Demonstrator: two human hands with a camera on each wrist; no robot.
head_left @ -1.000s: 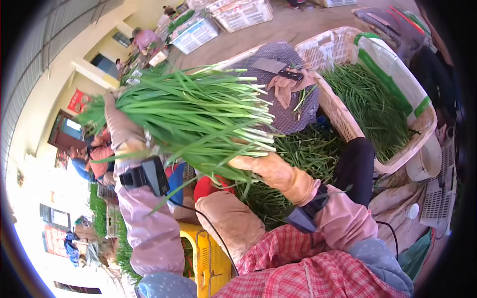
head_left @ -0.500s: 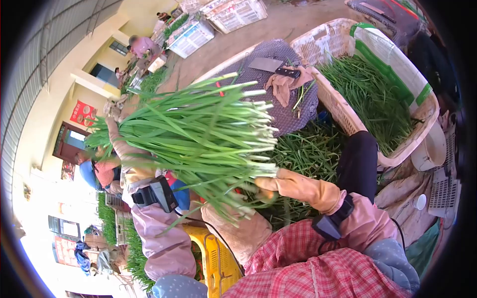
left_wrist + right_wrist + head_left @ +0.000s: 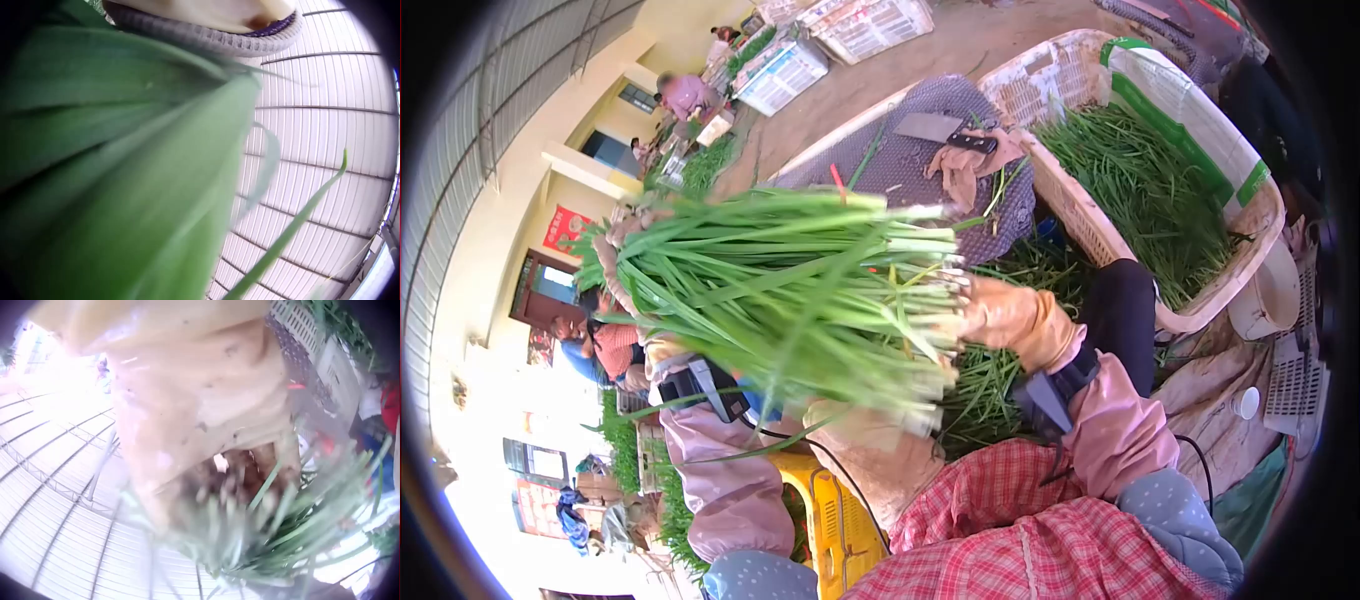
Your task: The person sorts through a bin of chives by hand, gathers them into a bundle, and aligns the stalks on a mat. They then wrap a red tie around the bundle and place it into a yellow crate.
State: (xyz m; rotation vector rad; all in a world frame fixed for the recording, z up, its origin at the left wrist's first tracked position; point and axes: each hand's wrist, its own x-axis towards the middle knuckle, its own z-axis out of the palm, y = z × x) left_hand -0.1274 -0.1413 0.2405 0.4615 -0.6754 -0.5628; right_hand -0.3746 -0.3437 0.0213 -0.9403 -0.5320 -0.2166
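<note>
A large bundle of long green stalks (image 3: 780, 280) with white cut ends lies across the head view, blurred at its lower edge. My gloved left hand (image 3: 625, 275) grips its leafy end, fingers wrapped round the far side; the left wrist view shows broad leaves (image 3: 125, 162) close up beneath the glove (image 3: 206, 28). My right hand (image 3: 1015, 320), in an orange glove, is against the white ends. From the right wrist, the palm side of the glove (image 3: 200, 406) faces the stalk ends (image 3: 231, 512); its fingertips are hidden.
Beyond the bundle, a cleaver (image 3: 930, 127) and a cloth (image 3: 965, 175) lie on a dark patterned pad (image 3: 880, 150). A large crate (image 3: 1080, 215) of greens stands at right, a yellow crate (image 3: 830, 510) below. Loose greens (image 3: 985, 395) lie under my right hand.
The bundle has tilted and its white ends have come lower. My right hand has moved up from below the ends to press against them. The left hand keeps its grip.
</note>
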